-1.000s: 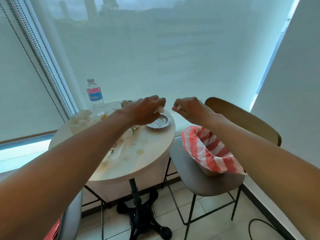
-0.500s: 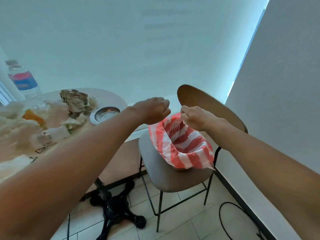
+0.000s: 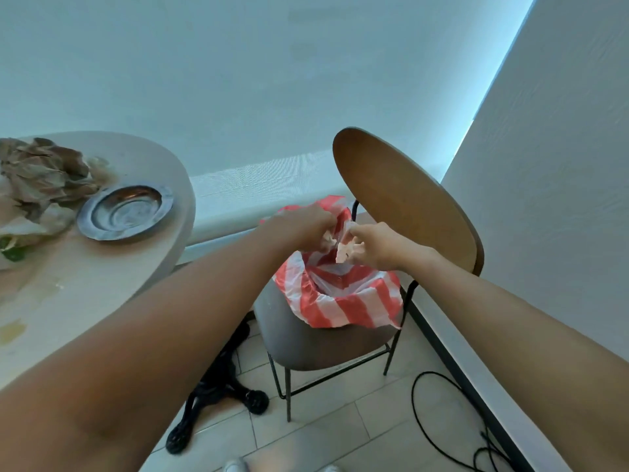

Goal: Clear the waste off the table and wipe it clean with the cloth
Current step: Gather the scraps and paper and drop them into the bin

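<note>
A red-and-white striped bin bag [image 3: 340, 303] stands open on a chair seat. Both my hands hover over its mouth. My left hand [image 3: 303, 223] has curled fingers that pinch a small pale waste scrap [image 3: 328, 237]. My right hand [image 3: 372, 247] pinches another pale scrap [image 3: 342, 255] at its fingertips. The round beige table [image 3: 102, 267] lies to the left, stained with smears. On it sit crumpled brown paper [image 3: 41, 175], white wrappers with green bits [image 3: 20, 233] and a round metal dish [image 3: 124, 211]. No cloth is in view.
The chair [image 3: 401, 199] has a brown wooden back and a grey seat, and stands close to the white wall on the right. The table's black cast base [image 3: 218, 386] rests on the tiled floor. A black cable [image 3: 442, 437] loops on the floor at right.
My view swung right, from the table to the chair. Both hands moved from above the table's edge down to the bag's mouth, and small scraps now show at the fingertips.
</note>
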`<state>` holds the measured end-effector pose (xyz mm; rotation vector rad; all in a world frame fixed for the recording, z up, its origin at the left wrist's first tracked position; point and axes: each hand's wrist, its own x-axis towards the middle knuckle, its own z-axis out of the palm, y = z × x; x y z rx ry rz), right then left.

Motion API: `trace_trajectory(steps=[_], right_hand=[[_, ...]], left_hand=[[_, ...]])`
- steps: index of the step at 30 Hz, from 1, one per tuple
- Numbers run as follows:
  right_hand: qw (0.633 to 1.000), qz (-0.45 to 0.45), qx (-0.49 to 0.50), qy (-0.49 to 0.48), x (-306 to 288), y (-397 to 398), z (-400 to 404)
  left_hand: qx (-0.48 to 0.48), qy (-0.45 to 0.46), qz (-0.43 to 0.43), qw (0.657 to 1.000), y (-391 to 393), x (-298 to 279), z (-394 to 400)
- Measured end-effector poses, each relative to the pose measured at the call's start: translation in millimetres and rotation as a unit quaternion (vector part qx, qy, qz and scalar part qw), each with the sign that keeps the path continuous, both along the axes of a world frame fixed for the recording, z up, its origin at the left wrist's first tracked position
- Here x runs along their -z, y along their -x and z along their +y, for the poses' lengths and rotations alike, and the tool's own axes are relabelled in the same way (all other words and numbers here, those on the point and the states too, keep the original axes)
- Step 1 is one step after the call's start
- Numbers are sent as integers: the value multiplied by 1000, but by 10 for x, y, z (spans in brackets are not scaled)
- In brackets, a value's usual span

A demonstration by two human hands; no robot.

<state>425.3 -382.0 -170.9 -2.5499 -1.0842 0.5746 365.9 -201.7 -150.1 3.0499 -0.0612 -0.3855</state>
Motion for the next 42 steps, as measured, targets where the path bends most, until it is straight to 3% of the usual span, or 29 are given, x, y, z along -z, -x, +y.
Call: trace_trajectory(steps=[10,16,26,42], right_hand=[[999,47,7,22,389,-87,52],[999,29,24,22,325,-118,72],[998,-56,-16,5,-371,-34,366],[973,-165,-148,-61,-1572,625,1332]], left_hand=[[36,-10,77,996,-402,467,60],[50,-19,64,997,-444,383,141],[41,-98,-32,994,-34,-579,528],[-146,-138,-130,971,1685,-1700,1329]])
